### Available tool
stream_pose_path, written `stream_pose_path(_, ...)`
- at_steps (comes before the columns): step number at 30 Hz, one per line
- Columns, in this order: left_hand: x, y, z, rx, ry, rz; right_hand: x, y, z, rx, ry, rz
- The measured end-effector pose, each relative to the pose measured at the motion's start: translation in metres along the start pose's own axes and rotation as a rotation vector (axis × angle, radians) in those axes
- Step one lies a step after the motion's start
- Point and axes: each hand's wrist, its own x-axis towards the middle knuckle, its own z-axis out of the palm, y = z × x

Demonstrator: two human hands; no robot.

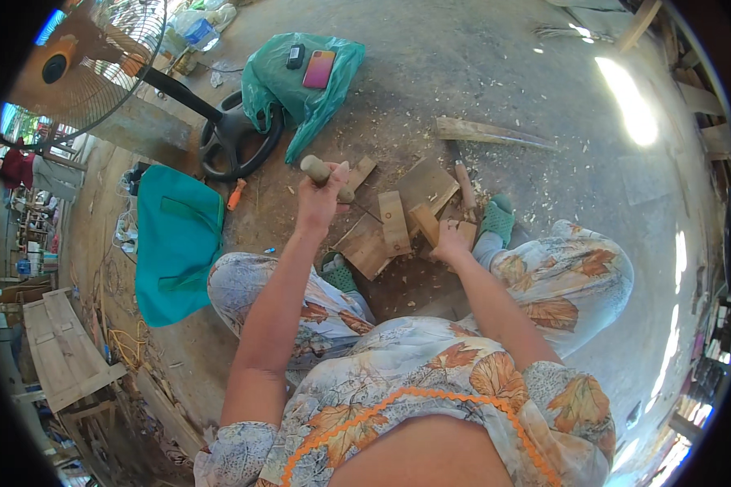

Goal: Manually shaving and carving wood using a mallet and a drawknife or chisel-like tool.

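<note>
My left hand (321, 199) is closed around a pale, round wooden tool (315, 169), from whose lower side a thin metal shaft slants down toward the boards. My right hand (451, 243) grips a small wooden block (422, 219) between my knees. Beneath and around it lie a flat board (359, 243), a narrow piece with a round mark (394, 223) and a wider board (428, 180). A wooden-handled tool (464, 185) lies just beyond, beside my green right sandal (498, 219).
A standing fan (219, 154), a green plastic bag (325, 109) bearing a phone (318, 70) and small black device (295, 57), a teal bag (179, 252) and orange-handled tool (236, 195) surround me. A plank (495, 134) lies ahead. A person (36, 172) is at far left, near stacked wood (65, 349).
</note>
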Motion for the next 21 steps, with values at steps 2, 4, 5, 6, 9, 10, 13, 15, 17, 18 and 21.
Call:
stream_pose_path(2,0.004,-0.014,0.012,0.014,0.07,0.023,0.002,0.001,0.004,-0.028,-0.016,-0.009)
stream_pose_path(4,0.012,-0.026,0.02,0.025,0.064,0.016,0.009,0.001,0.002,0.047,-0.036,0.015)
stream_pose_path(5,0.016,-0.032,0.023,0.027,0.06,0.015,0.01,0.0,0.002,0.052,-0.042,0.015)
stream_pose_path(6,0.018,-0.038,0.026,0.032,0.06,0.01,0.012,-0.003,0.003,0.068,-0.045,0.027)
stream_pose_path(9,0.027,-0.055,0.039,-0.002,0.084,-0.054,0.011,-0.003,0.001,0.091,-0.044,0.046)
stream_pose_path(10,0.029,-0.058,0.041,0.029,0.088,-0.022,0.011,-0.002,0.001,0.094,-0.043,0.041)
stream_pose_path(13,0.037,-0.062,0.044,0.05,0.094,0.032,0.013,0.002,0.0,0.105,-0.052,0.033)
stream_pose_path(15,0.038,-0.061,0.043,0.042,0.091,0.055,0.015,0.004,0.003,0.113,-0.044,0.024)
stream_pose_path(17,0.035,-0.06,0.041,0.0,0.071,-0.014,0.013,0.003,0.001,0.115,-0.038,0.008)
stream_pose_path(18,0.036,-0.062,0.041,0.001,0.071,-0.015,0.013,0.002,-0.001,0.113,-0.044,0.011)
stream_pose_path(21,0.039,-0.069,0.041,0.068,0.09,0.025,0.012,0.001,-0.003,0.113,-0.052,0.013)
